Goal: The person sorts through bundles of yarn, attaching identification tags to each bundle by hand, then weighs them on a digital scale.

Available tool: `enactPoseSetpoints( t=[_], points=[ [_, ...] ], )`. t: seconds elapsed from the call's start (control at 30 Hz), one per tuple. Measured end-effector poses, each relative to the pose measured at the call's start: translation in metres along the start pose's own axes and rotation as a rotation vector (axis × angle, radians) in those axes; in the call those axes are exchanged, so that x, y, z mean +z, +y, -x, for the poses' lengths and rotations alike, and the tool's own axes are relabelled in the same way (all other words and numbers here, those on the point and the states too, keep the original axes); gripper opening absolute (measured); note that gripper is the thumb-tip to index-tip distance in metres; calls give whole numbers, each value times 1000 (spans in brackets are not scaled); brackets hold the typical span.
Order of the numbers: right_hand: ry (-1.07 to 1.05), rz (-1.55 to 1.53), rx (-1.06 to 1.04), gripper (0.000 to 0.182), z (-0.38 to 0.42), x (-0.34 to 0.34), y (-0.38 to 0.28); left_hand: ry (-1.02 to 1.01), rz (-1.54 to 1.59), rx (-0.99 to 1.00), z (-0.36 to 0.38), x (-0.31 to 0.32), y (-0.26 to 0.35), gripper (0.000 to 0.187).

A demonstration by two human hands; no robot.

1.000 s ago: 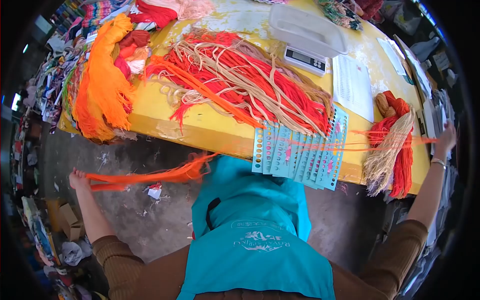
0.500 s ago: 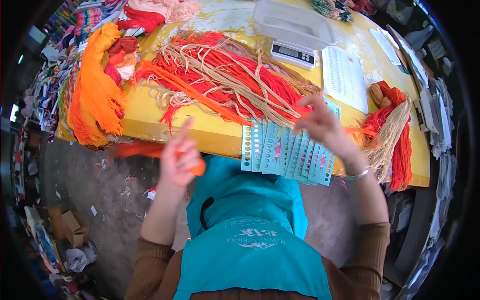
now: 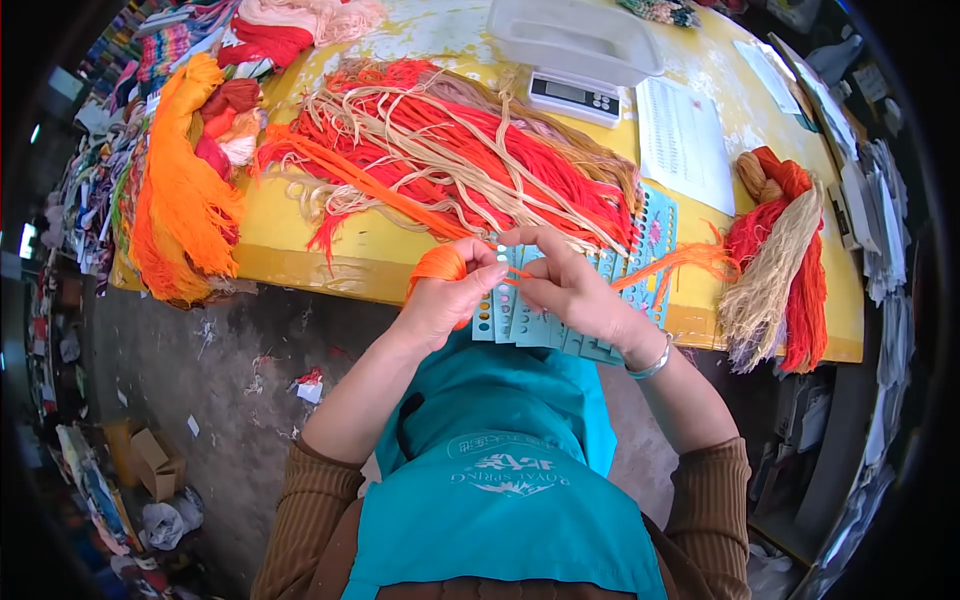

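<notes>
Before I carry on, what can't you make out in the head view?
All in the head view:
Orange thread: the part gripped by the left hand is hidden by its fingers.
Blue holed cards: partly hidden by the right hand and by one another.
Scale: display too small to read.
Printed sheet: text too small.
Green bundle: cut off by the top edge.

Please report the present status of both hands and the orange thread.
Left hand gripping orange thread. Right hand close beside, fingers on the same thread. Cards with holes just beneath; no obstruction visible between hands.
</notes>
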State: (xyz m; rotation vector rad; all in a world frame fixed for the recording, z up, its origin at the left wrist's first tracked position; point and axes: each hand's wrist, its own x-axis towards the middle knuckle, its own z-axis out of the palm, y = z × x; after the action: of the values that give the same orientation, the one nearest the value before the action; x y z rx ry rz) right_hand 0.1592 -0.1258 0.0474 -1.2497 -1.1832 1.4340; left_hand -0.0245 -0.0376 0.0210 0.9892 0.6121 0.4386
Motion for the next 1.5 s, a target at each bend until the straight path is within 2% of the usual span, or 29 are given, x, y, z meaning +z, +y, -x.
enactPoseSetpoints(
  t=[0.03, 0.1, 0.13, 0.2, 0.23, 0.3, 0.37, 0.4, 0.43, 0.5, 0.7, 0.77, 0.83, 0.87, 0.9, 0.97, 1.07, 1.13, 1.3, 1.37, 1.5],
  points=[
    [-2, -1, 0, 52, 1, 2, -1, 2, 0, 0, 0, -1, -3, 16],
    [131, 361, -17, 41, 5, 9, -7, 53, 63, -73, 0, -1, -8, 17],
    [129, 360, -16, 41, 5, 12, -4, 55, 64, -73, -1, -1, -10, 17],
    [268, 521, -70, 23, 1, 16, 9, 63, 68, -75, -1, -1, -13, 16],
    [267, 521, -69, 23, -2, 15, 17, 64, 69, -76, -2, 0, -13, 16],
    [429, 399, -267, 14, -9, 14, 32, 141, 43, -96, -2, 1, -10, 15],
    [495, 295, -115, 12, -16, 2, 33, 207, 61, -51, -3, 0, 0, 21],
    [544, 379, -105, 11, -21, -5, 33, 196, 54, -39, -4, -6, 1, 28],
    [545, 379, -103, 11, -23, -11, 34, 194, 54, -41, -7, -8, 2, 28],
    [566, 415, -128, 9, -25, -20, 41, 160, 79, -185, -10, -8, 6, 32],
    [514, 533, -108, 7, -22, -20, 50, 144, 46, -265, -23, -1, 3, 32],
    [520, 455, -132, 7, -21, -22, 53, 141, 50, -268, -25, 1, 2, 31],
    [524, 375, -160, 7, -22, -24, 55, 130, -78, -302, -27, 12, 1, 34],
    [511, 308, -120, 8, -22, -25, 56, 166, -96, -272, -31, 15, -4, 26],
    [500, 241, -80, 8, -21, -26, 57, 163, -99, -272, -34, 19, -8, 26],
    [506, 265, -114, 9, -20, -27, 59, 221, -279, -151, -40, 24, -13, 14],
    [501, 301, -139, 10, -20, -27, 58, 236, -305, -155, -45, 22, -16, 7],
    [494, 314, -131, 11, -20, -26, 57, 246, -404, -133, -48, 11, -16, 12],
    [493, 450, -96, 12, -21, -18, 50, 236, -262, -177, -44, 10, -11, 11],
    [505, 516, -80, 12, -22, -15, 47, 181, -93, -215, -42, 7, -8, 14],
    [515, 595, -38, 14, -25, -14, 50, 157, -59, -217, -45, 7, -7, 17]
  ],
)
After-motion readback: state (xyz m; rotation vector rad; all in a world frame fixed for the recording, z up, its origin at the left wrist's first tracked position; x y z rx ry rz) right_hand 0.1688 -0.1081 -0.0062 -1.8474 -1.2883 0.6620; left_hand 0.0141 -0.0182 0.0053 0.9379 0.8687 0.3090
